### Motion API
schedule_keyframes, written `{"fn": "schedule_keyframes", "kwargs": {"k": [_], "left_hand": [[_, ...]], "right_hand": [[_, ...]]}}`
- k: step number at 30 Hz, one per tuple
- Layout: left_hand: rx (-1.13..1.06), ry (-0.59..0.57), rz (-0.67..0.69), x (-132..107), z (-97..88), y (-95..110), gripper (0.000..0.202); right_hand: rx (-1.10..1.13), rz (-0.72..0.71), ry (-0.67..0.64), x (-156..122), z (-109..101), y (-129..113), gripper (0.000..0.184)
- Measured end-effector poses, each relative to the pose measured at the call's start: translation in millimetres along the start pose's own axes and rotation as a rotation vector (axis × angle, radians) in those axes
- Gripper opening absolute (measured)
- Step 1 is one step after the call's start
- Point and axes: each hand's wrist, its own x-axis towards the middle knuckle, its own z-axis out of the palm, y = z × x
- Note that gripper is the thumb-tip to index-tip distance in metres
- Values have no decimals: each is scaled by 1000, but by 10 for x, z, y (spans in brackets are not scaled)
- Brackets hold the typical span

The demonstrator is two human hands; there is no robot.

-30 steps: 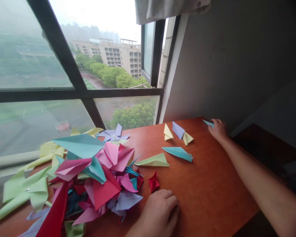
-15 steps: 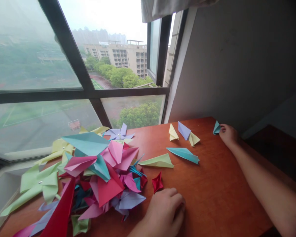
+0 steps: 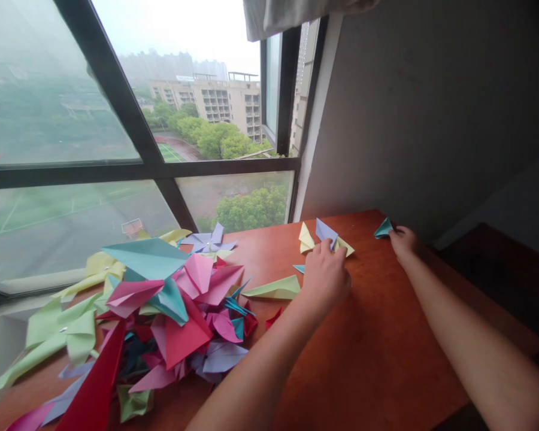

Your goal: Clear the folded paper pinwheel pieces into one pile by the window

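My right hand [image 3: 402, 240] is at the far right corner of the red-brown table [image 3: 377, 347], fingers pinched on a small teal folded paper [image 3: 383, 228]. My left hand [image 3: 326, 275] reaches across the table with its fingers curled at a small purple folded paper [image 3: 324, 230] and lies over a teal paper plane [image 3: 299, 268]. Two pale yellow folded papers, one [image 3: 304, 237] left of the purple one and one [image 3: 347, 245] right of it, lie by the fingertips. Whether the left hand grips anything is hidden.
A big heap of coloured paper planes [image 3: 161, 305] covers the table's left half, with a light green plane [image 3: 276, 288] and a red folded piece [image 3: 273, 318] at its edge. A large window [image 3: 130, 149] is behind; a grey wall [image 3: 431, 108] stands on the right.
My left hand has left the table's near edge and moved forward to the small folded papers. My right hand has tilted the teal piece up and holds it.
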Motion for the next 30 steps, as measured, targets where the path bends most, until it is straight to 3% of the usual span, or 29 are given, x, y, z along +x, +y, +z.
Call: {"fn": "schedule_keyframes", "kwargs": {"k": [5,10,15,19,24,27,30], "left_hand": [[31,-39,-27,594,344,-69,43],[45,-92,-58,846,608,-162,41],[-18,-97,-74,738,740,-310,34],[-132,-81,-72,585,730,-379,35],[-331,-31,-70,422,678,-402,33],[-479,35,-67,326,606,-354,28],[-648,135,-86,216,472,-281,36]], "right_hand": [[31,79,-8,-37,3,-61,39],[10,-59,-100,-272,-92,-284,26],[-6,-340,-288,-765,-137,-665,22],[-6,-454,-397,-1183,-196,-961,37],[-17,-439,-411,-1550,-371,-1213,41],[13,-385,-373,-1668,-497,-1321,32],[130,-322,-352,-1719,-634,-1407,25]]}}
